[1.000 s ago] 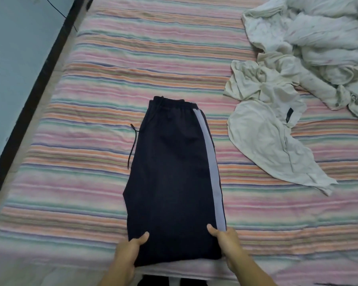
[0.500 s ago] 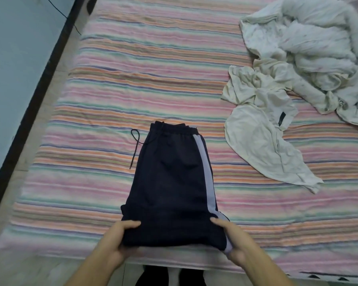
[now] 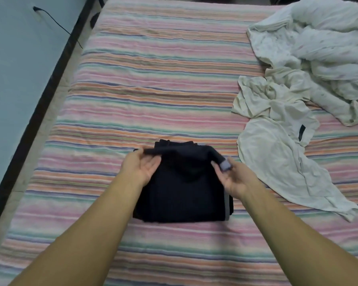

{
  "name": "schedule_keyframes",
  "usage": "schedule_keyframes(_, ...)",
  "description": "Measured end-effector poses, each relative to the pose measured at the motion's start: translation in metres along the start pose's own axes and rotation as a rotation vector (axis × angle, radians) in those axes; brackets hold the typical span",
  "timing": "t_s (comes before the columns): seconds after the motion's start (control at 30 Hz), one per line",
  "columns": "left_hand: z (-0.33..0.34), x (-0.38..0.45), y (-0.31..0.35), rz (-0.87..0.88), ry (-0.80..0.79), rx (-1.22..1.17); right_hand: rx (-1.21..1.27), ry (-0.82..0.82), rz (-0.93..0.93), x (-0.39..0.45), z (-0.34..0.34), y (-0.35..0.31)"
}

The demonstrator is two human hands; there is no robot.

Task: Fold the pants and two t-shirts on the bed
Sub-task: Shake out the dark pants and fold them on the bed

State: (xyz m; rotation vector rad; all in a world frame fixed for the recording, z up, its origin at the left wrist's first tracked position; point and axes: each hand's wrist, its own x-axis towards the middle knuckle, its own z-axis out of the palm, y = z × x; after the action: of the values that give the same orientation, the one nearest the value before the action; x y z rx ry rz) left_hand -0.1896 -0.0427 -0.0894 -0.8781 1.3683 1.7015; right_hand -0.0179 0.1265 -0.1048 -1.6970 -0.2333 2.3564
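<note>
The dark navy pants (image 3: pixel 182 195) with a pale side stripe lie on the striped bed (image 3: pixel 153 83) as a short, doubled-over bundle. My left hand (image 3: pixel 140 169) pinches the left corner of the folded-over edge. My right hand (image 3: pixel 235 178) pinches the right corner, where the pale stripe shows. That edge is carried up near the waistband at the far end. A cream t-shirt (image 3: pixel 277 166) lies crumpled and spread to the right. A second cream t-shirt (image 3: pixel 262 96) is bunched just beyond it.
A rumpled white blanket (image 3: pixel 322 48) is heaped at the bed's far right corner. A pale wall with a dark baseboard (image 3: pixel 39 108) runs along the left side, with a black cable (image 3: pixel 56 23) hanging on it.
Both hands have lifted the near end of the pants and carried it away from me over the rest, so the long pants are now folded to about half their length.
</note>
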Motion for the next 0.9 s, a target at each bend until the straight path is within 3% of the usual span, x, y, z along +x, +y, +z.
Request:
schedule_keyframes(0.07,0.0,0.016,-0.002,0.147,-0.053,0.017,-0.068,-0.037,-0.094,0.014,0.001,-0.002)
schedule_keyframes(0.17,-0.019,0.03,-0.02,0.355,0.018,0.426,-0.49,0.122,-0.26,0.031,-0.009,0.004)
schedule_keyframes(0.27,-0.054,0.051,-0.041,0.317,0.093,0.682,-0.797,0.269,-0.344,0.048,-0.029,0.013)
schedule_keyframes(0.43,-0.076,0.079,-0.052,0.272,0.269,0.932,-0.875,0.204,-0.297,0.083,-0.054,0.018)
schedule_keyframes(0.57,-0.065,0.106,-0.049,0.264,0.233,0.843,-0.812,0.045,-0.242,0.107,-0.052,0.014)
schedule_keyframes(0.7,-0.048,0.106,-0.052,0.176,-0.04,0.775,-0.788,-0.122,-0.096,0.104,-0.037,0.021)
schedule_keyframes(0.9,-0.043,0.099,-0.045,0.076,-0.134,0.728,-0.75,-0.084,-0.042,0.093,-0.026,0.044)
